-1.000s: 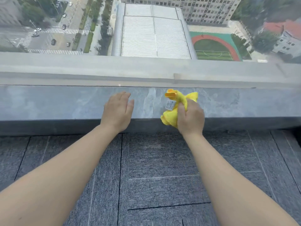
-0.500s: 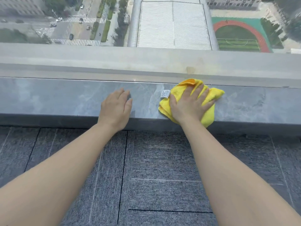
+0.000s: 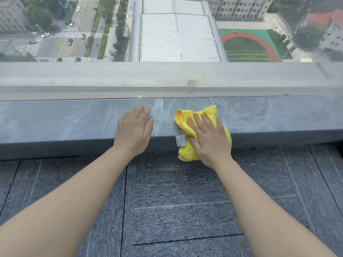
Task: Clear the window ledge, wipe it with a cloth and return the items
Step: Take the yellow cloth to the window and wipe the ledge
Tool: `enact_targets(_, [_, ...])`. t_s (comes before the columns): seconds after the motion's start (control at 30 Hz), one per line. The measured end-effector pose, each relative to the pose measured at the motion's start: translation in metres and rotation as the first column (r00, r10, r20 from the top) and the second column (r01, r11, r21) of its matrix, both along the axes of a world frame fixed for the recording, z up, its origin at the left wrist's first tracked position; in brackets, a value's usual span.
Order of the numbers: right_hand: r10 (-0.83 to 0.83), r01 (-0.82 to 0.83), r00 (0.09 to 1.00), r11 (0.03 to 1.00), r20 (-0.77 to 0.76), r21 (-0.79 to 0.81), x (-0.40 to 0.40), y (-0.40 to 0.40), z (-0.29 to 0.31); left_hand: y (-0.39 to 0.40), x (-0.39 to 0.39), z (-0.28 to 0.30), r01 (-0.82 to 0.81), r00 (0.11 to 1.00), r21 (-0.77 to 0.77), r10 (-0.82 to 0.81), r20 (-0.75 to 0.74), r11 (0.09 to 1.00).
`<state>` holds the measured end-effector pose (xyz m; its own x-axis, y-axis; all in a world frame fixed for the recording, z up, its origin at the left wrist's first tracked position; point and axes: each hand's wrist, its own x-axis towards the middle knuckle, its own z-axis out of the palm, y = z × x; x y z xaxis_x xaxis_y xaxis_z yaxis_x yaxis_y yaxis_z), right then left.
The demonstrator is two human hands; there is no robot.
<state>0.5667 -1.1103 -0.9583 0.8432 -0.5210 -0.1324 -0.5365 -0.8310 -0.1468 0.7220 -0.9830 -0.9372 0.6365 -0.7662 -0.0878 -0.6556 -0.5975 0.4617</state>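
Note:
A grey marbled window ledge (image 3: 65, 119) runs across the view below the glass. A yellow cloth (image 3: 185, 117) lies on it right of centre, part of it hanging over the front edge with a white label showing. My right hand (image 3: 207, 136) presses flat on the cloth, fingers spread and pointing up-left. My left hand (image 3: 134, 129) rests palm down on the bare ledge just left of the cloth, holding nothing. No other items stand on the visible ledge.
The window pane (image 3: 176, 34) rises directly behind the ledge, with a pale outer sill (image 3: 92, 78) beyond it and streets far below. Grey carpet tiles (image 3: 176, 201) cover the floor under my arms.
My right hand went from gripping the bunched cloth to pressing it flat on the ledge, then slid it toward the front edge so it overhangs. My left hand stayed in place.

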Motion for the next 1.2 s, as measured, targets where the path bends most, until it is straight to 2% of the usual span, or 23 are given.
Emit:
enact_targets(0.07, [-0.220,0.222,0.975,0.973,0.038,-0.063,-0.014,-0.011,-0.004,-0.009,-0.006,-0.002,0.016,1.000,0.011,-0.016,0.003,1.000])
enact_targets(0.17, [-0.609,0.610,0.793,0.793,-0.025,0.010,-0.021,-0.033,-0.003,-0.022,-0.011,-0.008,0.052,0.999,0.014,-0.052,0.002,0.999])
enact_targets(0.23, [-0.679,0.684,0.728,0.728,-0.097,0.041,-0.016,-0.047,-0.001,-0.030,-0.012,-0.012,0.059,0.998,0.017,-0.058,-0.013,0.998])
enact_targets(0.37, [-0.670,0.680,0.732,0.730,-0.124,0.068,0.003,-0.068,-0.002,-0.043,-0.009,-0.016,0.069,0.997,0.004,-0.069,-0.026,0.998])
enact_targets(0.47, [-0.604,0.610,0.790,0.791,-0.106,0.036,0.010,-0.073,-0.002,-0.049,-0.007,-0.017,0.064,0.997,-0.023,-0.065,-0.039,0.998])
enact_targets(0.7, [-0.262,0.263,0.960,0.965,-0.093,0.000,0.018,-0.056,0.001,-0.044,-0.003,-0.015,0.092,0.993,-0.065,-0.096,-0.066,0.994])
enact_targets(0.8, [-0.106,0.109,0.992,0.993,-0.073,0.045,0.023,-0.039,0.003,-0.037,-0.005,-0.012,0.102,0.990,-0.085,-0.110,-0.091,0.991])
enact_targets(0.9, [-0.037,0.043,0.998,0.990,-0.050,0.134,0.023,-0.024,0.006,-0.024,-0.007,-0.009,0.114,0.986,-0.081,-0.123,-0.112,0.990])
enact_targets(1.03, [-0.089,0.077,0.996,0.948,0.027,0.308,0.016,0.004,0.012,-0.003,-0.010,0.000,0.134,0.982,-0.076,-0.143,-0.125,0.988])
enact_targets(1.07, [-0.151,0.123,0.988,0.913,0.043,0.389,0.013,0.011,0.014,0.002,-0.010,0.003,0.145,0.980,-0.079,-0.155,-0.128,0.986])
enact_targets(1.13, [-0.353,0.253,0.933,0.780,0.069,0.573,0.005,0.022,0.025,0.011,-0.008,0.011,0.177,0.973,-0.081,-0.187,-0.138,0.981])
enact_targets(1.2, [-0.528,0.329,0.834,0.711,0.162,0.622,-0.003,0.030,0.039,0.017,-0.008,0.020,0.215,0.962,-0.069,-0.224,-0.156,0.974])
